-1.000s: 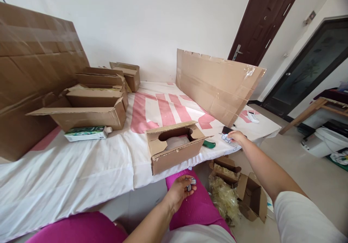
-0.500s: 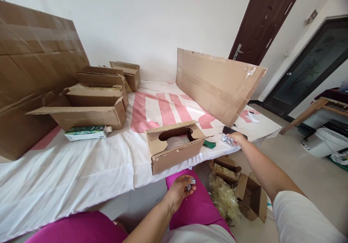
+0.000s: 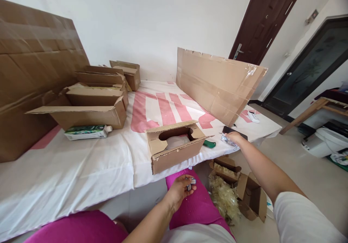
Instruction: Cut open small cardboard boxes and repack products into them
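Head cam: L hand (image 3: pixel 181 189) is over the pink trouser leg (image 3: pixel 195 210), thumb & fingers curled in, pinching small pale pcs (image 3: pixel 193 181) w/ dark edges; part sticks out past the fingertips. R hand (image 3: pixel 233 138) is at the near edge of the cloth-covered table (image 3: pixel 108 159), fingers close together at a cluster of whitish bits (image 3: pixel 224 138); can't tell if pinched or only touched. Dark flat item (image 3: pixel 240 131) lies right by R fingers, far side. Green handle (image 3: pixel 209 144) is L of those fingers, next to an open cardbd box (image 3: pixel 178 159) w/ a greyish rounded item (image 3: pixel 175 142) inside, just beyond L fingers. Beyond R fingers stands a tall cardbd panel (image 3: pixel 214 83). Below R fingers, on floor: crumpled yellowish film (image 3: pixel 221 196) & floor boxes (image 3: pixel 251 194). Well L of L fingers: green-white carton (image 3: pixel 86 132) by other open boxes (image 3: pixel 92 118).
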Motion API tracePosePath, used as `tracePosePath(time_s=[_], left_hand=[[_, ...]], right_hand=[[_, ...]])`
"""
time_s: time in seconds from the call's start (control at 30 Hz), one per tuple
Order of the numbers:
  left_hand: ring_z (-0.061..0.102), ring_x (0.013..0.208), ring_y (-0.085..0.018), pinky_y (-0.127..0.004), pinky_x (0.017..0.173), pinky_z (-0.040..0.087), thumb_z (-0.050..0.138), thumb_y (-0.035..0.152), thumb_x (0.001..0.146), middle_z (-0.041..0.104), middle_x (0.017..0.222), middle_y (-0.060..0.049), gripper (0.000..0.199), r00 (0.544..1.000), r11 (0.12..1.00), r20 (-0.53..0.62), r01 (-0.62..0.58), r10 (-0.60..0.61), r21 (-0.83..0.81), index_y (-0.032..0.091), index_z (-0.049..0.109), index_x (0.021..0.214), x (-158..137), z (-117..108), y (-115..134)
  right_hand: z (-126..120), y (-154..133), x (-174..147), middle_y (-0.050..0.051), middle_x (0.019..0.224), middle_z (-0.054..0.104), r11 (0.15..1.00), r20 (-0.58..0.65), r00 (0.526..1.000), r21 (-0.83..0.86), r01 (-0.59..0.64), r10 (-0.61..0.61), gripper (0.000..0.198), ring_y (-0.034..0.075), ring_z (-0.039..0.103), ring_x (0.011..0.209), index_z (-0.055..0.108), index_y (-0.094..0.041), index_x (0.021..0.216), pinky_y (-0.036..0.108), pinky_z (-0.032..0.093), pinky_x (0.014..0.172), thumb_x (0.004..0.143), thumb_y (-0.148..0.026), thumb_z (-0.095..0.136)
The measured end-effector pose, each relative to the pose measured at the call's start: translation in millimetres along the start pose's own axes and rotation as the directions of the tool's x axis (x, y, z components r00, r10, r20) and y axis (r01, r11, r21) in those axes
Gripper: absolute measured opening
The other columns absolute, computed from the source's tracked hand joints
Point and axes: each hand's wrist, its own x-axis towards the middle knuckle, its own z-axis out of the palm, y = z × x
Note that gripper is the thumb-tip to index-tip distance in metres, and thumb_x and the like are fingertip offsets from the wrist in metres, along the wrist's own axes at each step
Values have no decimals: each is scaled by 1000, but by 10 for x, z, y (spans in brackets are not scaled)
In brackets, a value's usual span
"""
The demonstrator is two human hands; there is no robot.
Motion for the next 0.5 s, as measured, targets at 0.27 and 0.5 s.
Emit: tracePosePath(time_s=[0.27, 0.5], left_hand=[[64, 58, -11, -20, 56, 49, 73, 18, 73, 66, 69, -2, 18, 1000, 1000, 0, -2, 2, 7, 14, 58, 82, -10, -6, 14], [64, 57, -11, -20, 55, 48, 74, 18, 72, 66, 68, -2, 18, 1000, 1000, 4, 9, -9, 17, 14, 58, 80, 0, 5, 5]], right_hand=[[15, -69, 42, 8, 122, 59, 999, 10, 1000, 44, -2, 2, 32, 21, 61, 103, 58, -18, 120, 42, 53, 87, 93, -36, 57], [116, -66, 73, 7, 98, 68, 999, 9, 999, -13, 38, -37, 27, 19, 66, 93, 64, -17, 101, 30, 54, 80, 84, -38, 69]])
